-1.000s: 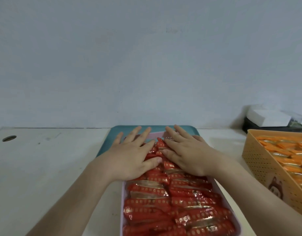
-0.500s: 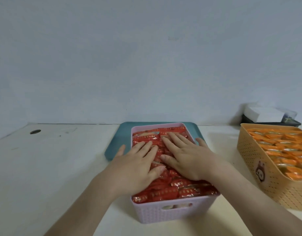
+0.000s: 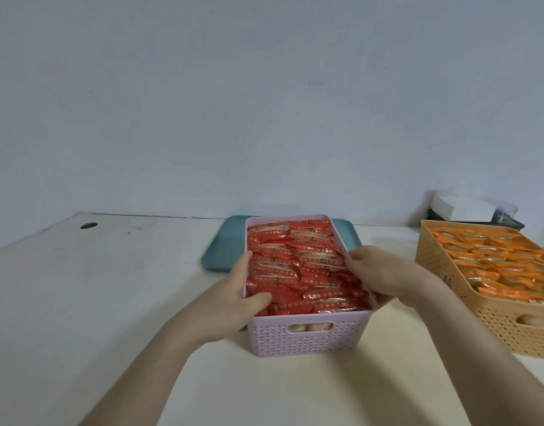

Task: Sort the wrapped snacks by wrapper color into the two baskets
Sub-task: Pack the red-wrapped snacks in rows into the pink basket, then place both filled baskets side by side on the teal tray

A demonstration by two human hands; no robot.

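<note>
The pink basket sits mid-table, its long axis running straight away from the person and its slotted short end facing them. It is packed with red snacks lying crosswise. The left hand grips the left rim, thumb curled over onto the wrappers; the right hand clasps the right rim. The orange basket of orange snacks stands apart at right, angled.

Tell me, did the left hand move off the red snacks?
Yes. The left hand slid off the top of the red snacks to the left wall of the pink basket, gripping it with the thumb over the rim.
</note>
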